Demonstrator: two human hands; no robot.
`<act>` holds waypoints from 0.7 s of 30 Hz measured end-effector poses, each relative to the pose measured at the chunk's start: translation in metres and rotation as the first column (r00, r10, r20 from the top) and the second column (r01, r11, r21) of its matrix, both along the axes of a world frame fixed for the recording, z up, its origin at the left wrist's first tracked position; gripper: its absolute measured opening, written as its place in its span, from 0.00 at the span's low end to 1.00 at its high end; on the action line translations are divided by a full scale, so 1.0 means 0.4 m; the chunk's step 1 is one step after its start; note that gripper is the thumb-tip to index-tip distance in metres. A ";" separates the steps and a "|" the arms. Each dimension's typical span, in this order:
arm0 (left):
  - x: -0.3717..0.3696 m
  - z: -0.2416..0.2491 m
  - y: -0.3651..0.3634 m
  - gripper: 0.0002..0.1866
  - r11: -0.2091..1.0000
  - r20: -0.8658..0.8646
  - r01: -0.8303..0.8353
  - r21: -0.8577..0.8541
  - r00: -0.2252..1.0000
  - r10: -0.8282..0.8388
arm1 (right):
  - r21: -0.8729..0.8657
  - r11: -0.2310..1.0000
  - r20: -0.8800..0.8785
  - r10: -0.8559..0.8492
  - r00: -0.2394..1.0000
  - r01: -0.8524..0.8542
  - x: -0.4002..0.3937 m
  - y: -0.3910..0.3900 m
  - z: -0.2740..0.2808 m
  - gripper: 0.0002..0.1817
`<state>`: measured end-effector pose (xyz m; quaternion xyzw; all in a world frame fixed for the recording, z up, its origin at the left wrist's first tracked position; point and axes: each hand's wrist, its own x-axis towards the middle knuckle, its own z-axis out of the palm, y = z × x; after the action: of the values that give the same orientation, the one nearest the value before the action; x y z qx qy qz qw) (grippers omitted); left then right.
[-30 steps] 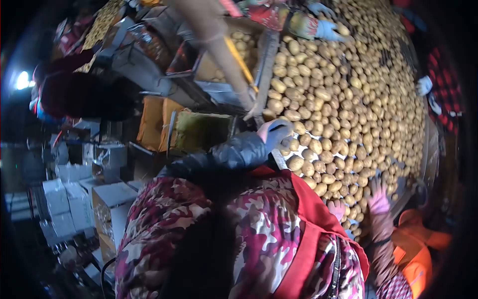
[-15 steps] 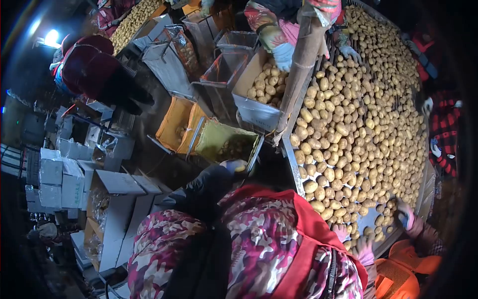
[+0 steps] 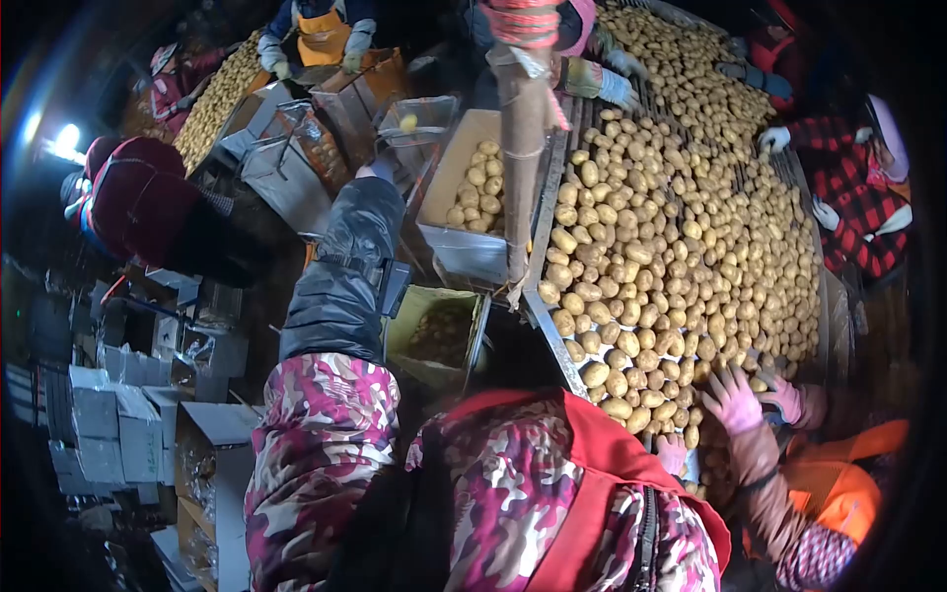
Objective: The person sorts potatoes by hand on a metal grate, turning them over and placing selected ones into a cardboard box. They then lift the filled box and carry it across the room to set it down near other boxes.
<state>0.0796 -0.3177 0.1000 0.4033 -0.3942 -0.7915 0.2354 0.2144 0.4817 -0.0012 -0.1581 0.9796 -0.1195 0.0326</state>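
My left arm, in a black sleeve guard, stretches forward past the yellow-green-lined basket [image 3: 395, 340]. My left hand [image 3: 378, 172], small and blurred, is at the near side of a wire-framed basket [image 3: 434, 105]; its fingers cannot be made out. A yellowish potato [image 3: 408, 122] shows just beyond the hand, apart from it, at that basket's mouth. My right hand [image 3: 672, 453], in a pink glove, is partly hidden by my jacket. Its fingers are stretched out beside potatoes [image 3: 631, 380] at the near edge of the sorting table [image 3: 554, 340].
A carton [image 3: 464, 247] of potatoes stands behind a wrapped post [image 3: 520, 168]. At right, a co-worker's pink-gloved hand [image 3: 733, 400] reaches over the potatoes. Other people work along the far sides. Grey cartons [image 3: 222, 424] are stacked at left.
My left hand held a potato over the yellow-green-lined basket; now it reaches farther forward, with a potato apart from it. My view has shifted. The co-worker's hands at right have moved.
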 end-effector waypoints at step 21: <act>0.103 -0.174 0.839 0.30 -0.601 0.590 0.207 -0.772 0.585 -0.557 | -0.030 0.847 -0.284 0.502 0.817 -0.531 -0.087 -0.483 0.061 0.32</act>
<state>0.1210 0.0178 0.0305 -0.2719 -0.9380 -0.1846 0.1104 0.1797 0.2886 0.0233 -0.4341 0.8872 -0.1365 -0.0761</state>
